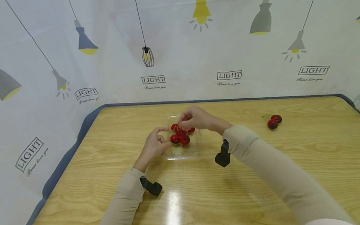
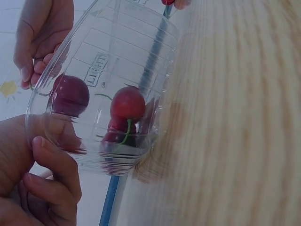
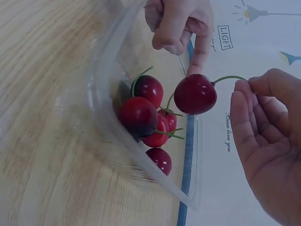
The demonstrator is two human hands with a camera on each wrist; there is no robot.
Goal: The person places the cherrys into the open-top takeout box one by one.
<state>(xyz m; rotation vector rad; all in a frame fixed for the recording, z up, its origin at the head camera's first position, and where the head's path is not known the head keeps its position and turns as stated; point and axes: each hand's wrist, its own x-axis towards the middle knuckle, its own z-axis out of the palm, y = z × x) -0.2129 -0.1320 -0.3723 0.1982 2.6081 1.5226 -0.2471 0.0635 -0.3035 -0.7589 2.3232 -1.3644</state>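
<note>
Right hand: our right hand (image 1: 196, 118) hovers over the tray, fingertips pinching the green stem of one red cherry (image 3: 195, 94), which dangles just above the others.
Left hand: our left hand (image 1: 153, 145) grips the near-left rim of the clear plastic tray (image 1: 182, 153), fingers curled.
Tray: mid-desk, holding a cluster of red cherries (image 1: 179, 138) bunched towards one wall.
Loose pair: two cherries (image 1: 274, 121) lie well apart, to our right.
Desk: wooden desk (image 1: 264, 176), blue-edged, with broad bare wood in front of the tray and to its right; a lamp-patterned curtain (image 1: 225, 47) closes in behind and left.
</note>
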